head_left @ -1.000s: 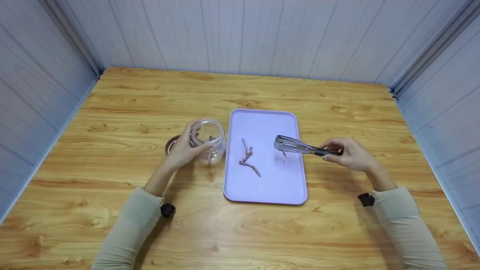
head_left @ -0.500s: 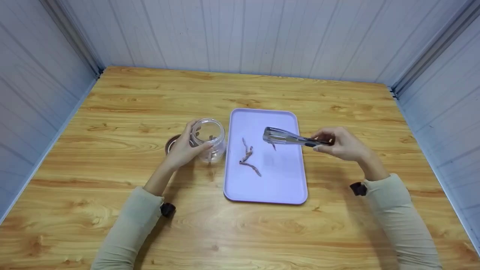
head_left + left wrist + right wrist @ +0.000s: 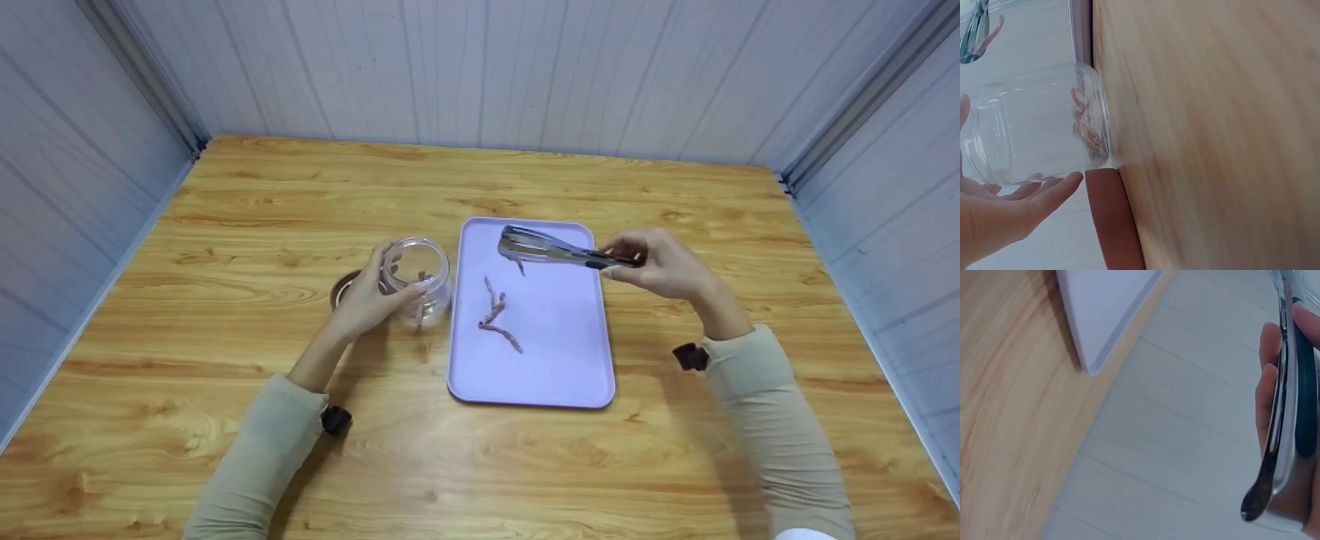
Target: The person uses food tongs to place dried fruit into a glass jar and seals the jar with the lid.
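My left hand (image 3: pixel 367 300) holds a clear jar (image 3: pixel 1039 124) upright on the table, thumb near its uncovered mouth. Brown dried strips (image 3: pixel 1086 124) lie at the jar's bottom. In my right hand (image 3: pixel 664 262) are metal tongs (image 3: pixel 544 247) with dark grips, gripped along the handles. From the tongs' tips hangs a thin brown dried strip (image 3: pixel 519 264), raised over the far part of the lilac tray (image 3: pixel 559 345). On the tray's left half lie more wrinkled strips (image 3: pixel 501 334). The right wrist view shows the tongs' handle end (image 3: pixel 1289 439) against the fingers.
A reddish-brown lid (image 3: pixel 1114 219) rests on the table beside the jar, partly behind my left hand in the head view. The tray stands close to the jar's right side. Pale panel walls (image 3: pixel 480 75) border the wooden table (image 3: pixel 480 465).
My right hand has carried the tongs and the hanging strip leftward and toward the tray's far end. The left hand and jar have stayed in place.
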`<action>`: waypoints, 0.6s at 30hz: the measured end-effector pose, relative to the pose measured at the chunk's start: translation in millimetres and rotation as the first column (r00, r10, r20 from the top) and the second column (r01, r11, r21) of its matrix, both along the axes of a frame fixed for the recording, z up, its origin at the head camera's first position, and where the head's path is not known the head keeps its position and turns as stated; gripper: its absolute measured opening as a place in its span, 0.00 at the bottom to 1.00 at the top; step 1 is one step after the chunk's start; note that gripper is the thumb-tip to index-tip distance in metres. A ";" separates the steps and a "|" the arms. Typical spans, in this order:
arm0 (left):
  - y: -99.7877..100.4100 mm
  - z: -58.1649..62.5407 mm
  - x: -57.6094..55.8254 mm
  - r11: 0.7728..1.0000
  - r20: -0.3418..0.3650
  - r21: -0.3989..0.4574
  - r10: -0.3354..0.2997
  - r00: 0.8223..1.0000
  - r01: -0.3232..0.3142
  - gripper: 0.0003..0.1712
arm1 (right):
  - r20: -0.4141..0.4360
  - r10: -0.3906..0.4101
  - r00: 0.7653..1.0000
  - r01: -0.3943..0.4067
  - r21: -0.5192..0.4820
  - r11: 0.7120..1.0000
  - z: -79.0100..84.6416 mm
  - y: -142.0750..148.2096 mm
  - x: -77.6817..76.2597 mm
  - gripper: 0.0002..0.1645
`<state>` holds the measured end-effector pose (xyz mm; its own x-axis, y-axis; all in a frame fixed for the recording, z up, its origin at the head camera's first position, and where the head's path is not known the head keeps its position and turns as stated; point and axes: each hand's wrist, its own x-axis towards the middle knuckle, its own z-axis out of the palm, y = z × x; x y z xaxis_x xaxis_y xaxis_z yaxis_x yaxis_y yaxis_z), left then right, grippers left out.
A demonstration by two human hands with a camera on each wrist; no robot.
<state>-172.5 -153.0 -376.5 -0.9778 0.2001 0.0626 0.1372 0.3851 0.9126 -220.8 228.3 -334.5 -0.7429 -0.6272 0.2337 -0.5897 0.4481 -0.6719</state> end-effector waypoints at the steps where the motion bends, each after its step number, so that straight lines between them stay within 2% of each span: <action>1: -1.2 -3.6 -2.2 1.000 -0.001 0.007 0.000 1.000 0.000 0.43 | -0.006 0.002 1.000 -0.002 -0.005 1.000 -3.2 0.6 -3.9 0.11; 8: -9.2 -29.7 -17.3 1.000 -0.020 -0.007 0.011 1.000 -0.011 0.46 | -0.016 -0.015 1.000 0.015 0.000 1.000 3.6 -14.3 -8.2 0.11; 18: -9.6 -32.9 -17.9 1.000 -0.011 -0.016 0.016 1.000 -0.016 0.48 | -0.006 0.014 1.000 -0.014 -0.011 1.000 32.9 -52.0 9.2 0.12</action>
